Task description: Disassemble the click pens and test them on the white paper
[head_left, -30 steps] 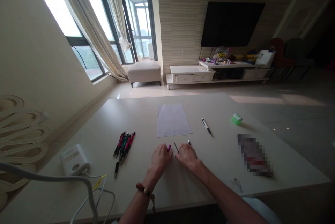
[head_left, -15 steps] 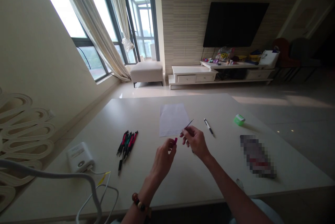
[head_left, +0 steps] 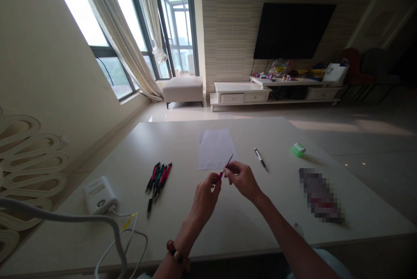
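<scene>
Over the middle of the table, my left hand (head_left: 206, 196) is closed around a pinkish-red pen barrel (head_left: 220, 176), most of it hidden by the fingers. My right hand (head_left: 243, 180) pinches a thin dark pen refill (head_left: 230, 158), which slants up and to the right. Its lower end is at the mouth of the barrel; whether it sits inside I cannot tell. Just beyond the hands lies a white sheet of paper (head_left: 215, 146). To the right of it rests a white and black pen (head_left: 260, 159).
Several red, green and black pens (head_left: 158, 178) lie bunched at left, with a black pen piece (head_left: 149, 207) below. A white charger box (head_left: 100, 195) with cables (head_left: 132, 227) is at far left. On the right are a green box (head_left: 298, 149) and a blurred-out object (head_left: 321, 196).
My right hand has brought the refill down and left to the pen barrel, so the two now meet. The left hand has shifted slightly right.
</scene>
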Demonstrator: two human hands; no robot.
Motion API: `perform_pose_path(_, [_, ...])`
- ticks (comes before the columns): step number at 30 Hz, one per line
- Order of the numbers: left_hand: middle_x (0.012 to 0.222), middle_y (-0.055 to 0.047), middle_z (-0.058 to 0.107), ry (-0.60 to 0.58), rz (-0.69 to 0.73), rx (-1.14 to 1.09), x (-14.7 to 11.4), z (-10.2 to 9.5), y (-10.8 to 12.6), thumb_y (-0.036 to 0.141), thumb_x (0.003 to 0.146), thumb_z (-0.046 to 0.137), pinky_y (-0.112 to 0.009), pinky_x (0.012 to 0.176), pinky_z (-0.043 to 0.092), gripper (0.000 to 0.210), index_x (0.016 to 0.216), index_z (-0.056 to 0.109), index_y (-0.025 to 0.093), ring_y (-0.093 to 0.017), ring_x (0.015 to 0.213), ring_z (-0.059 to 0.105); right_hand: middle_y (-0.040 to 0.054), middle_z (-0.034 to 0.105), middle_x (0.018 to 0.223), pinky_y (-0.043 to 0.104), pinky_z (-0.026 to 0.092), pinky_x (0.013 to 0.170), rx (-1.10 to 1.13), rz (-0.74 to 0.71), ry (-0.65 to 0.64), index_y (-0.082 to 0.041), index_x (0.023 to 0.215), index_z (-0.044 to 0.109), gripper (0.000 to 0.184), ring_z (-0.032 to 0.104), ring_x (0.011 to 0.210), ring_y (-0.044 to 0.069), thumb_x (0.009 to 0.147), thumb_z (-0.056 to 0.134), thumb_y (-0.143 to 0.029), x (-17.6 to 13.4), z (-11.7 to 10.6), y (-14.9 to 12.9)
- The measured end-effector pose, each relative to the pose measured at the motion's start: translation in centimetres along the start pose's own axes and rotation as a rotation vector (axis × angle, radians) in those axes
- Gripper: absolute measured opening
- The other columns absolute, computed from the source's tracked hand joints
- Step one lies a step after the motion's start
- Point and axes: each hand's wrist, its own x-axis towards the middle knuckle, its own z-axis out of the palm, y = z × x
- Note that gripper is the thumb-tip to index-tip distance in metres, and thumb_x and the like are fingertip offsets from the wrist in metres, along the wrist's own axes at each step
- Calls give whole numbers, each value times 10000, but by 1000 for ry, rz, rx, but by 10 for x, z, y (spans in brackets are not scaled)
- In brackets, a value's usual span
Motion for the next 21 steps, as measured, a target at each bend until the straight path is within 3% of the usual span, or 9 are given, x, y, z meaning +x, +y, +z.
perform_pose_path(4, [874,-34,685,-16,-12,0,-1,0,0,311,855,450,-302,747,505,157,896,572,220,-163,776,643,17,626,642,221,435,475,20,-1,17,-162,836,636,254,518,509,112,780,576,-403,1,-3,-3])
perform_pose_path(13, [896,-41,654,-58,-40,-8,-3,4,9,373,891,370,-265,727,436,258,943,558,203,-159,788,586,6,578,556,235,414,491,40,28,24,-165,632,615,323,469,488,112,720,626,-476,3,-2,5])
perform_pose_path(17, [816,-9,617,-16,-56,-76,-2,7,10,407,897,339,-236,675,410,301,912,553,196,-137,721,532,25,638,642,232,406,475,70,90,-124,-151,850,679,333,493,502,113,721,624,-453,11,-10,17])
perform_pose_path(19, [758,4,579,44,-93,-98,-1,7,9,436,891,340,-222,634,394,321,877,546,190,-125,672,496,32,657,690,237,420,495,-61,114,-105,-152,938,679,345,522,525,120,731,613,-420,19,-18,31])
perform_pose_path(21, [744,2,556,104,-127,-127,0,6,7,466,886,335,-217,623,389,348,871,543,187,-121,662,480,41,666,725,255,448,568,-318,139,0,-156,873,696,269,560,585,136,737,602,-369,26,-24,48])
